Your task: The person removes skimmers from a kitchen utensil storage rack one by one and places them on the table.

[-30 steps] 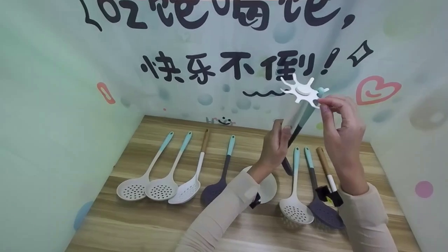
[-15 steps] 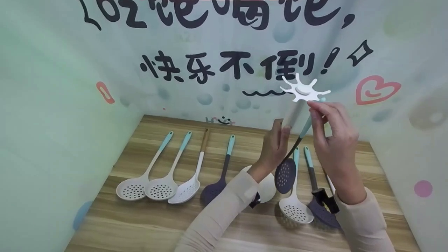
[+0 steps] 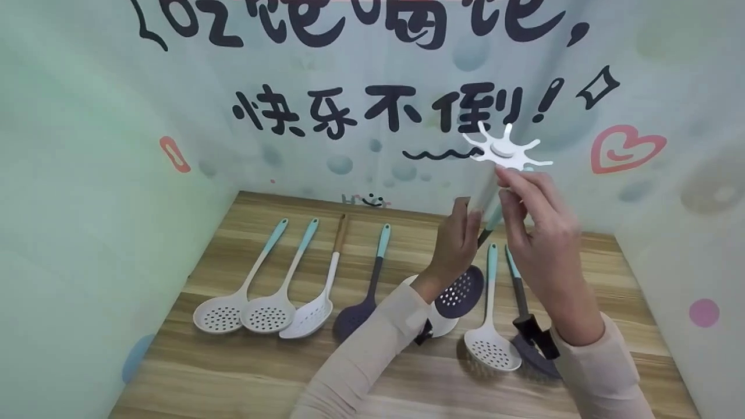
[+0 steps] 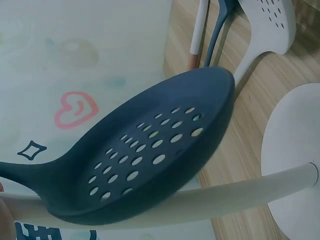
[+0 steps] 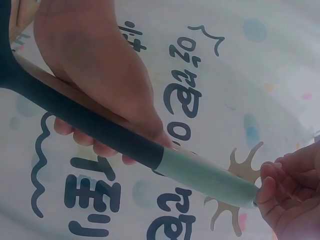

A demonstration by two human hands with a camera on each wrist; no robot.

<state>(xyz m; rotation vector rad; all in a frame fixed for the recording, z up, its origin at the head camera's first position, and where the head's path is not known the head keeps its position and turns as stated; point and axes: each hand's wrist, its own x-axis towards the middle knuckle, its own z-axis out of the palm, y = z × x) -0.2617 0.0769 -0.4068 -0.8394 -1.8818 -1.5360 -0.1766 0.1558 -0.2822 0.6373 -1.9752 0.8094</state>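
Observation:
My left hand (image 3: 457, 238) grips the upright white pole (image 3: 488, 192) of a utensil stand, whose round white base (image 3: 447, 327) is on the table. On top of the pole sits a white hook wheel (image 3: 502, 148) with several arms. A dark slotted skimmer (image 3: 461, 291) with a mint handle (image 5: 210, 176) hangs from the wheel beside the pole. Its perforated bowl (image 4: 145, 145) fills much of the left wrist view. My right hand (image 3: 544, 238) pinches with thumb and fingertips at the wheel's near side, right at the end of the skimmer's handle; the fingertips partly hide the hook.
On the wooden table (image 3: 233, 378), three white skimmers (image 3: 269, 317) and a dark one (image 3: 375, 279) lie to the left. Another white skimmer (image 3: 493, 349) and a dark skimmer (image 3: 521, 297), partly behind my right wrist, lie to the right. A printed cloth (image 3: 326, 70) hangs behind.
The hook wheel has turned, and the hanging skimmer has swung left across the front of the stand's base. My right hand has moved left with it; my left hand has stayed on the pole.

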